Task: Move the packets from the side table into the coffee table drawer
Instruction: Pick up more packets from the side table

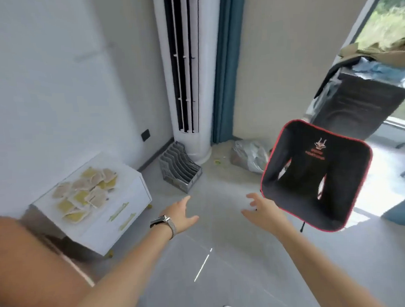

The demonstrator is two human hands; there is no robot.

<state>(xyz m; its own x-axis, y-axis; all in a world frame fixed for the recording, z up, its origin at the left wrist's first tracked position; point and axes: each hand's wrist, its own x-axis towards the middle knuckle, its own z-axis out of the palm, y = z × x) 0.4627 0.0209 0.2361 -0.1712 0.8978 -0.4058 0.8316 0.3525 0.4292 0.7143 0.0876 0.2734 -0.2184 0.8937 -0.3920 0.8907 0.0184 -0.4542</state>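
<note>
A loose heap of flat yellow and beige packets (84, 194) lies on top of the small white two-drawer side table (129, 192) at the lower left of the frame, pushed against the pale wall. The packets overlap one another in a scattered pile, so they will probably need gathering by the handful rather than one at a time.

Both arms stretch forward over the grey tiled floor in the lower middle of the frame. The left hand (179, 215), with a silver mesh-band watch (163, 223) on its wrist, is spread and holds nothing; it sits to the right of the side table, apart from the packets. The right hand (262, 208) is likewise spread with fingers loosely curled, also empty, just in front of the black fabric folding chair with red trim (317, 174) at the centre right. The hands look raised for a reach towards the pile, so the task appears barely begun: every visible packet is on the table.

A tall white floor-standing air conditioner (187, 73) fills the upper middle, with a grey slotted file rack (180, 170) at its foot. The coffee table drawer is not in view, so each load will likely mean turning away from this corner.
</note>
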